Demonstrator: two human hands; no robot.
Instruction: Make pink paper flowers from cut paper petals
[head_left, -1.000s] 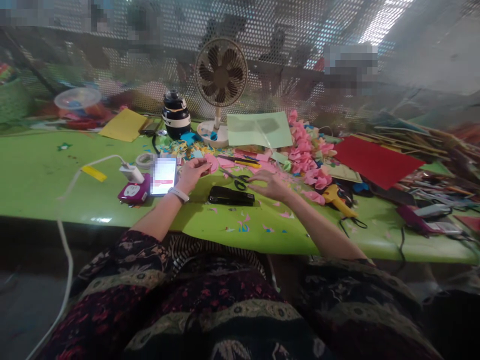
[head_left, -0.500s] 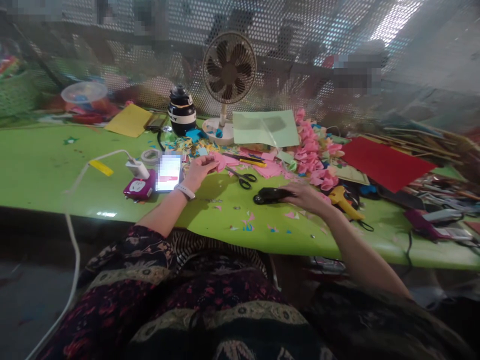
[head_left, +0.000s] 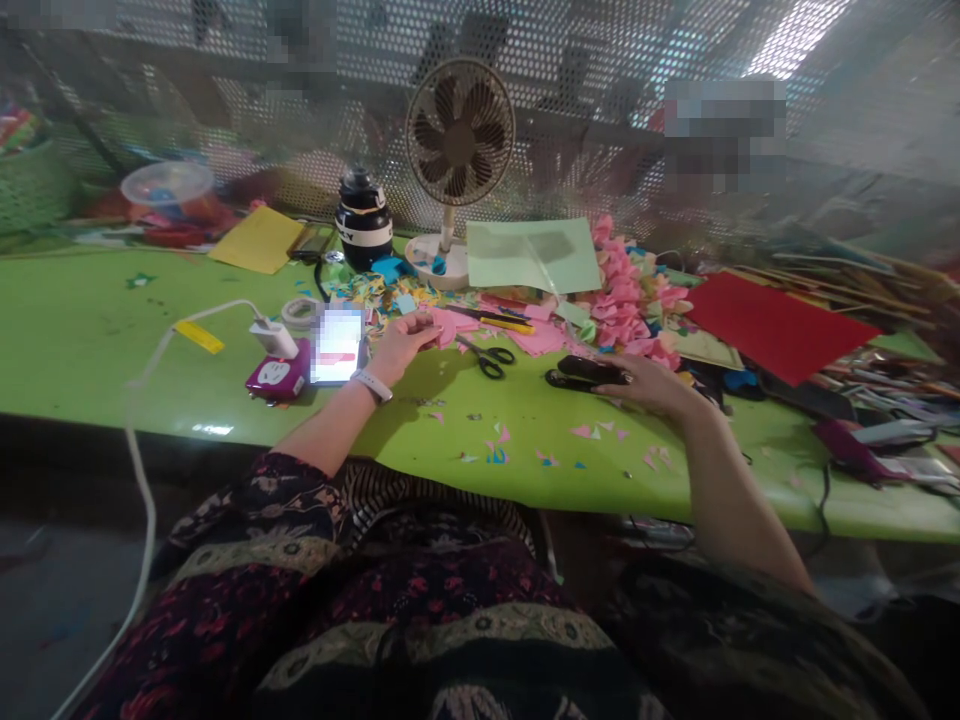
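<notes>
My left hand [head_left: 409, 343] is closed in a pinch on a small pink paper piece [head_left: 444, 326] above the green table. My right hand [head_left: 651, 384] grips a black stapler [head_left: 589, 374] by its rear end, low over the table or resting on it; I cannot tell which. Between my hands lie dark scissors [head_left: 491, 362]. Behind them are more pink paper pieces [head_left: 541, 338] and a yellow-and-black cutter knife [head_left: 504, 322]. A string of pink paper petals [head_left: 621, 285] lies past my right hand.
A phone [head_left: 337, 345] and a purple power block with a white plug [head_left: 276, 372] sit left of my left hand. A fan [head_left: 460, 135], a black bottle [head_left: 364, 225] and a red sheet [head_left: 784, 325] stand or lie farther back. Paper scraps [head_left: 496, 440] dot the front.
My right hand has moved right and slightly back with the stapler, and now covers most of the yellow tool beside it. My left hand has barely moved.
</notes>
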